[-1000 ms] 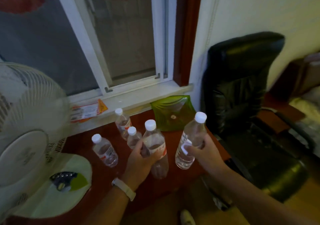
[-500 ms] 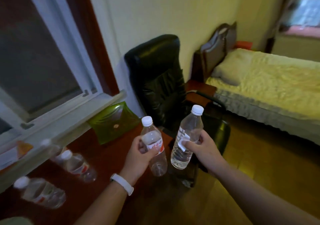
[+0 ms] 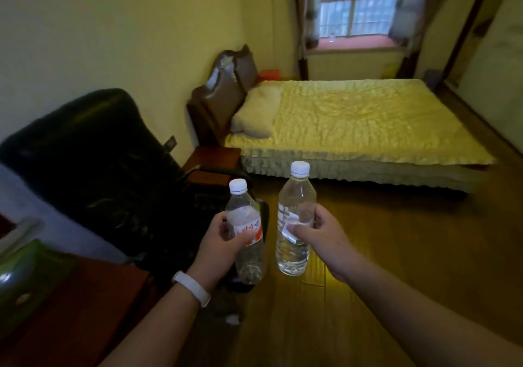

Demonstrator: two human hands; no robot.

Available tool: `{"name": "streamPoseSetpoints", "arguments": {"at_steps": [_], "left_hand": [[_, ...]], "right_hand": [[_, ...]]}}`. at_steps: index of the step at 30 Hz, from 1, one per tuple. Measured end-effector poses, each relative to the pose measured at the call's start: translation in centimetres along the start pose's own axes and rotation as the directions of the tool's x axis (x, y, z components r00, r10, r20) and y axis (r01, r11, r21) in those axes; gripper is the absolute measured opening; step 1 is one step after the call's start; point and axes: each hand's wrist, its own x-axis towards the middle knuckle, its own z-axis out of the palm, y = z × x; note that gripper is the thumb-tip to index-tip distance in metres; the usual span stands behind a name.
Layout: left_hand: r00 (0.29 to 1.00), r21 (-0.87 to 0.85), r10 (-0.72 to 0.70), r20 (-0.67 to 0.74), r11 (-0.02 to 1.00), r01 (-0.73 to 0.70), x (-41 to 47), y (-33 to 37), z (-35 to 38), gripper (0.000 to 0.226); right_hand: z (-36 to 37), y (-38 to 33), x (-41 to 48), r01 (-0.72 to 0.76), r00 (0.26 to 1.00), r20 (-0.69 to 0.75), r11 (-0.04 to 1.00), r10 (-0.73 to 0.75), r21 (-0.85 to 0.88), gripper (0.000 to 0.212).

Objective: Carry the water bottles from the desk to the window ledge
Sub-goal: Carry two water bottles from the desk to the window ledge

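Observation:
My left hand [image 3: 223, 246], with a white band on its wrist, grips a clear water bottle with a red label [image 3: 246, 256] around its middle. My right hand [image 3: 319, 240] holds a taller clear water bottle with a white label [image 3: 294, 197] upright. Both bottles have white caps and are held side by side above the wooden floor. At the far end of the room a pink window ledge [image 3: 359, 45] runs below a barred window, with one small bottle [image 3: 331, 37] standing on it. The dark red desk [image 3: 76, 310] shows at the lower left.
A black leather office chair [image 3: 93, 163] stands just left of my hands. A bed with a yellow cover [image 3: 353, 120] fills the middle of the room, with a wooden floor strip [image 3: 424, 239] along its near and right sides. A green folder [image 3: 25, 270] lies on the desk.
The view has swung right, away from the desk window and the other bottles, toward the bed and far window. Both hands keep the same bottles, held slightly higher.

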Motion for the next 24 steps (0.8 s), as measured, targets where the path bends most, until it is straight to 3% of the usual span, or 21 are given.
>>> {"name": "streamPoseSetpoints", "arguments": {"at_steps": [10, 16, 24], "left_hand": [[0.957, -0.039, 0.05, 0.287, 0.998, -0.04, 9.1, 4.6, 16.8, 0.052], [0.9, -0.035, 0.085, 0.427, 0.996, -0.078, 15.0, 5.7, 24.0, 0.04], [0.803, -0.117, 0.095, 0.589, 0.993, -0.031, 27.7, 5.8, 32.8, 0.046]], "right_hand": [[-16.8, -0.7, 0.7, 0.028, 0.954, -0.299, 0.998, -0.011, 0.052, 0.037], [-23.1, 0.0, 2.3, 0.026, 0.888, -0.459, 0.997, 0.01, 0.073, 0.036], [-29.6, 0.3, 9.8, -0.023, 0.768, -0.639, 0.999, 0.038, 0.032, 0.032]]}}
